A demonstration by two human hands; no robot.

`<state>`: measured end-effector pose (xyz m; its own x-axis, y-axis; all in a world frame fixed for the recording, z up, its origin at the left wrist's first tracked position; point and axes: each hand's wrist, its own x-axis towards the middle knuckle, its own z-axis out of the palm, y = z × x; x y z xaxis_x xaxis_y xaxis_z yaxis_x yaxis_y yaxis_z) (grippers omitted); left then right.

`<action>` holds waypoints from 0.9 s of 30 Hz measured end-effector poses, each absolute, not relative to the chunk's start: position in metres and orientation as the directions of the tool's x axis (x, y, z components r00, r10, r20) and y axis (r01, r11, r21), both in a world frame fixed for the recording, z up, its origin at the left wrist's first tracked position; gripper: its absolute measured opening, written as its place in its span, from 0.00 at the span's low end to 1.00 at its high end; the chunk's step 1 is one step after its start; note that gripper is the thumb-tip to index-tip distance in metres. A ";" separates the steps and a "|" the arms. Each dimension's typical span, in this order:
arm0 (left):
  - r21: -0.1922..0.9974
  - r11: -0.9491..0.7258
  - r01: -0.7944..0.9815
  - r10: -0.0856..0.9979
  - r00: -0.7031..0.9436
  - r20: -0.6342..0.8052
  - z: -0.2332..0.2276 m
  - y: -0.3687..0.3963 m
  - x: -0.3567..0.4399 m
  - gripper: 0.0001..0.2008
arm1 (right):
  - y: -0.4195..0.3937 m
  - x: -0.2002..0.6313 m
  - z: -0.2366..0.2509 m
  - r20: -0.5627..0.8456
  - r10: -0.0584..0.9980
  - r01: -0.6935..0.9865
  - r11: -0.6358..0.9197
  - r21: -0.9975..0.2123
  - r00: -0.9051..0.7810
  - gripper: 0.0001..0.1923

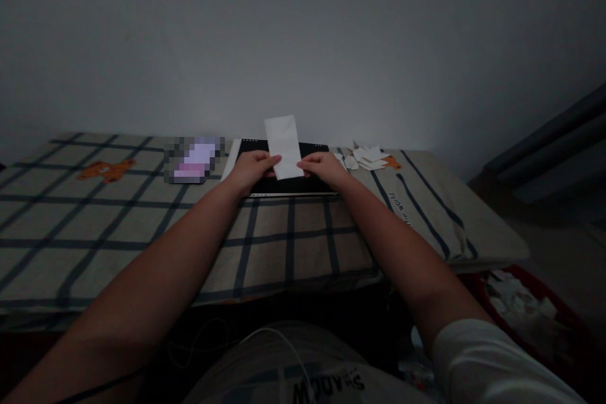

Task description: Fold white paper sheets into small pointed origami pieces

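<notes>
White paper sheet (pixel 285 145) pinched by both hands, red bin (pixel 563 319) holding paper scraps (pixel 514 303)

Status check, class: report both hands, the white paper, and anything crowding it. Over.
Left hand and right hand pinch white paper, upright over black board. Folded paper pile sits right, apart. Over.

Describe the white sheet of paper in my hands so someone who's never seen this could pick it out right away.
Start at the checked cloth covering the surface, then find the black board at its far edge, near the wall. The white paper sheet stands over it, pinched by the left hand and right hand. Unlike the small white scraps piled to the right, it is one large, tall rectangle held up.
</notes>
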<state>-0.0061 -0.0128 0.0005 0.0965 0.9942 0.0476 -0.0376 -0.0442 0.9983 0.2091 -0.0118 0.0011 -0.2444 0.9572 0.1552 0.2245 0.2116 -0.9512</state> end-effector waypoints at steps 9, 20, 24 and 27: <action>0.999 -0.051 0.002 0.997 0.055 0.051 0.002 -0.012 -0.006 0.15 | -0.014 0.207 0.002 0.101 0.958 0.195 0.157 -0.968 -0.270 0.05; 0.998 -0.053 -0.022 0.976 0.212 0.056 -0.002 -0.012 -0.008 0.18 | -0.015 0.208 0.005 0.095 0.955 0.174 0.148 -0.974 -0.280 0.06; 0.998 -0.054 -0.032 0.977 0.203 0.059 0.000 -0.013 -0.008 0.16 | -0.014 0.207 0.003 0.110 0.942 0.164 0.169 -0.972 -0.318 0.07; 0.999 -0.051 0.011 0.977 0.208 0.048 0.001 -0.014 -0.008 0.14 | -0.011 0.207 0.000 0.131 0.942 0.121 0.175 -0.977 -0.308 0.05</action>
